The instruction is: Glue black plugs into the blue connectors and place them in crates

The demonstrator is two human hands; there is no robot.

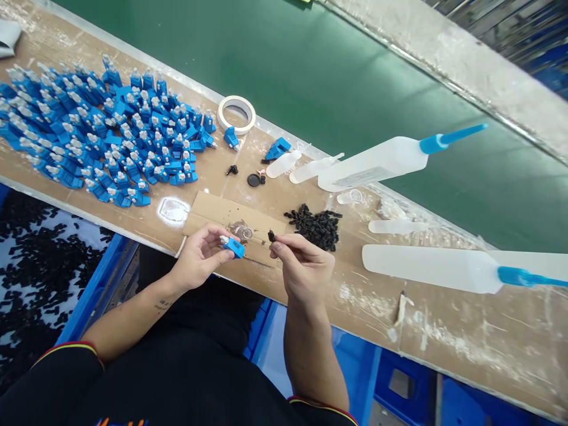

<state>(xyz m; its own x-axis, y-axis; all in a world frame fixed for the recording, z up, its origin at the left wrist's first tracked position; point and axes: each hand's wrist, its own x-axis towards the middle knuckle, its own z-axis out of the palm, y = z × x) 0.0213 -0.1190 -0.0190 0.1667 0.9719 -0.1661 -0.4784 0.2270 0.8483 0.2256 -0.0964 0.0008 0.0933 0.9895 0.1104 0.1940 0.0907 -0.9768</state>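
Observation:
Between the fingers of my left hand (199,258) is a blue plastic part (234,247) with a white tip pointing up and left. My right hand (306,263) pinches a small black piece (271,236), held a short way to the right of the blue part and apart from it. Below both hands lies a cardboard sheet (213,210) with a smear of clear, glossy stuff (242,231) on it. Just beyond my right hand is a heap of small black pieces (316,226). A large crowd of similar blue parts (119,130) covers the left of the bench.
A roll of tape (236,114) sits near the bench's far edge. White bottles with blue nozzles (377,161) (430,267) lie to the right. The green belt (275,59) runs behind. A blue bin (95,290) with black pieces stands low at left.

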